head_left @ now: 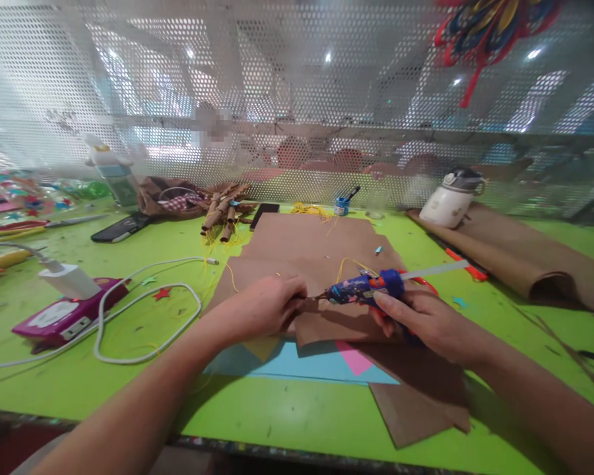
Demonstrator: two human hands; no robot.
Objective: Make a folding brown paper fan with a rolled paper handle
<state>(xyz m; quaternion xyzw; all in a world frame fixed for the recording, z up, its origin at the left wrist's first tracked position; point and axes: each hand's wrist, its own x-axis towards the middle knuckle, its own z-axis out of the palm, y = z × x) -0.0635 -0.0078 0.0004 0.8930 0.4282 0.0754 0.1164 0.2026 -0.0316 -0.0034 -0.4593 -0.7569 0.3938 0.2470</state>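
Observation:
My right hand (420, 316) grips a blue glue gun (359, 288) with red parts, and a translucent glue stick (438, 268) sticks out of its back. The nozzle points left, close to the fingertips of my left hand (277, 300). Those fingers are closed in a pinch at the edge of a piece of brown paper (336, 326); the exact grip is partly hidden. Larger brown paper sheets (311, 244) lie beneath and behind. Under the near edge are light blue paper (297, 363) and a pink piece (354, 357). Red scissor handles (426, 282) show behind the glue gun.
On the left, a purple power strip (69, 313) holds a white charger (69, 280) with a looped cable. Rolled brown paper sticks (222, 211), a phone (264, 214) and a blue jar (342, 206) stand behind. A white bottle (448, 201) rests on rolled brown paper (525, 254) at right.

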